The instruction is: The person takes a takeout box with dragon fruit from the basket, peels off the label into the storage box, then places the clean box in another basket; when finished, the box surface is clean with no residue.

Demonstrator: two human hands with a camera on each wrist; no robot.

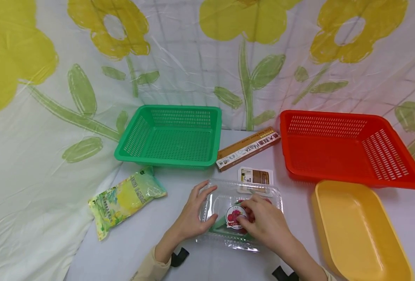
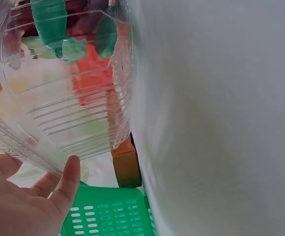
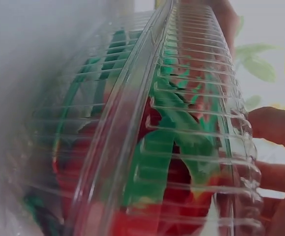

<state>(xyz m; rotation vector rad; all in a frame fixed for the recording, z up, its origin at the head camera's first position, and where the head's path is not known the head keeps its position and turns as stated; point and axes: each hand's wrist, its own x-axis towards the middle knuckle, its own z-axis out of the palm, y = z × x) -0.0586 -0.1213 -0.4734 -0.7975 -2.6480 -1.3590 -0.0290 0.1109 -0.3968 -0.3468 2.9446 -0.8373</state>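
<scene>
On one white-covered table (image 1: 151, 222), the clear plastic clamshell (image 1: 222, 201) lies at the near middle between the person's two hands, and it could slide or flex under a one-sided push, since the left hand (image 1: 191, 216) merely rests at its left edge with loosely spread fingers. The right hand (image 1: 265, 220) bends over the lid, though whether it pinches or only presses cannot be told. Counted by size: one red basket (image 1: 334, 177), one green basket (image 1: 169, 162), one yellow tub (image 1: 362, 234), one clamshell, one green-and-yellow bag (image 1: 126, 201), one pasta box (image 1: 248, 149), one brown-labelled packet (image 1: 256, 177), one round fruit label (image 1: 234, 216).
</scene>
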